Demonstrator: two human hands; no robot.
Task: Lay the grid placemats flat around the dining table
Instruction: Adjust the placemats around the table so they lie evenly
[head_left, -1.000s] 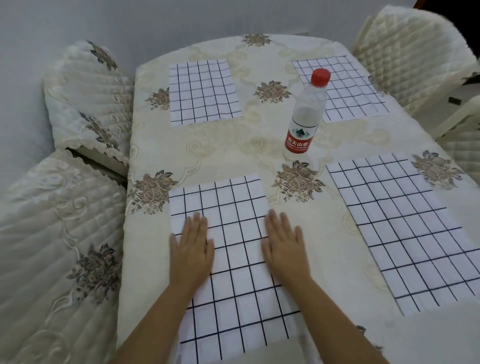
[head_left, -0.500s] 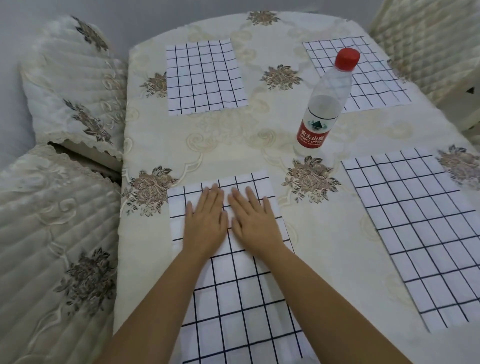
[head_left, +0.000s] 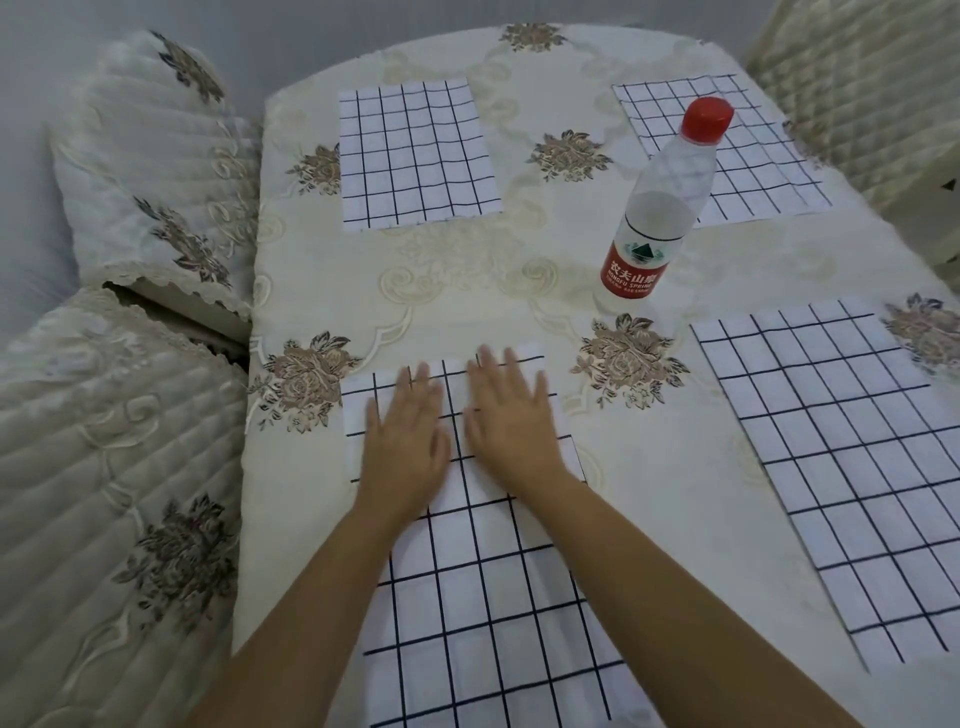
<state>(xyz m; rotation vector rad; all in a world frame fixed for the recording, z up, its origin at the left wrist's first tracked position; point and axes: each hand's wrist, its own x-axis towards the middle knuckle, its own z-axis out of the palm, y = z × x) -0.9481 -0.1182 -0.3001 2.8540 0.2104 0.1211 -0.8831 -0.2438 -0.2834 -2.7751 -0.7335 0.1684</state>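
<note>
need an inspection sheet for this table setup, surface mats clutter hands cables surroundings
surface: cream floral tablecloth, lying smooth.
job's things: four grid mats lie flat: near left mat, near right mat, far left mat, far right mat.
clutter: water bottle, upright, red cap on.
grippers: left hand and right hand side by side, pressing flat on the near left mat, fingers straight.
cables: nothing seen
surroundings: chairs with quilted covers left and right; grey wall.

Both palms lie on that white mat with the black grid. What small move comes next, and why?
Probably sweep the left hand and right hand apart toward the side edges of the white black-grid placemat. Both lie flat, side by side, near its far end, so its far corners are not pressed.
</note>
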